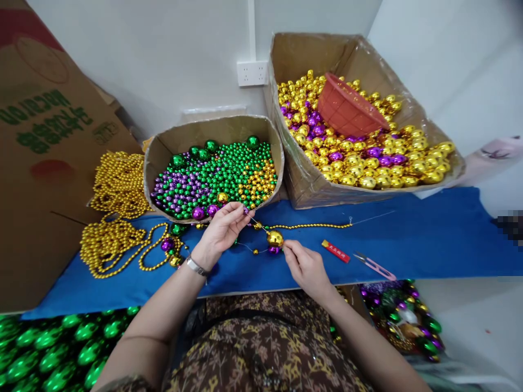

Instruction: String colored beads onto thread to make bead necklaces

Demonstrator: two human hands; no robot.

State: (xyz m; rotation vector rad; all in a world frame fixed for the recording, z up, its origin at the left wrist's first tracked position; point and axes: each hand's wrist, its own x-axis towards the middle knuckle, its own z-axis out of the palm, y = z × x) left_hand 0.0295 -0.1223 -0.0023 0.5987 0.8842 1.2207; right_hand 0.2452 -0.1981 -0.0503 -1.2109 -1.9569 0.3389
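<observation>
My left hand is pinched at the front rim of a cardboard box of green, purple and gold beads, its fingertips closed on a thin thread near a small bead. My right hand is pinched on the thread just right of a large gold ball with a purple bead under it. A strand of small gold beads runs right from there across the blue table cover.
A bigger box at the back right holds gold and purple balls and an orange basket. Heaped gold bead strands lie at the left. A red lighter and pink snips lie right of my hand. Green balls sit below left.
</observation>
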